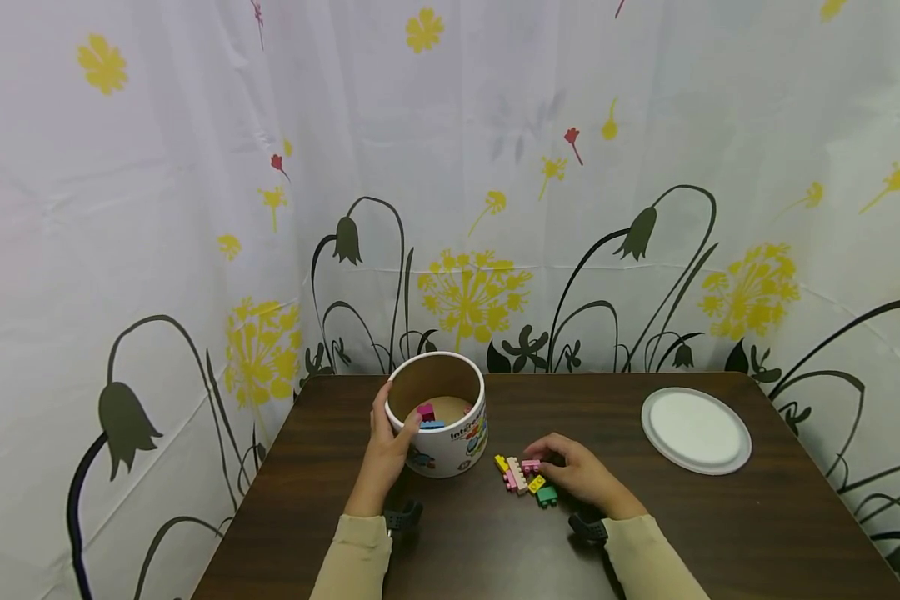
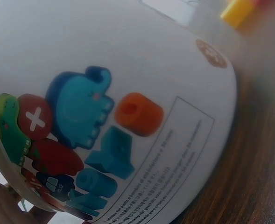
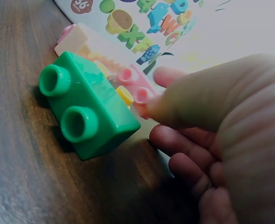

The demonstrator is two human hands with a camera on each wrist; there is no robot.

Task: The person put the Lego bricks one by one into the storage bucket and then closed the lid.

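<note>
Arms (image 1: 354,554) stretched forward, we hold the white cylindrical printed bucket (image 1: 450,454) with our left hand (image 1: 381,454); our right grip (image 1: 577,477) pinches the small pink plastic brick (image 1: 529,466), between thumb (image 3: 184,105) and forefinger (image 3: 169,76), near the bucket.

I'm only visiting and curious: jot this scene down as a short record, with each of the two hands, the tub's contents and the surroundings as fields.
Left hand: grips the side of the white printed tub
Right hand: pinches a small pink brick
Inside tub: magenta brick, blue brick; the rest is too hidden to tell
Nearby bricks: include a green brick, a pale pink brick and two yellow bricks
Lid: white round lid, lying apart from the tub
Surface: dark wood-grain table
Backdrop: flower-printed curtain
</note>
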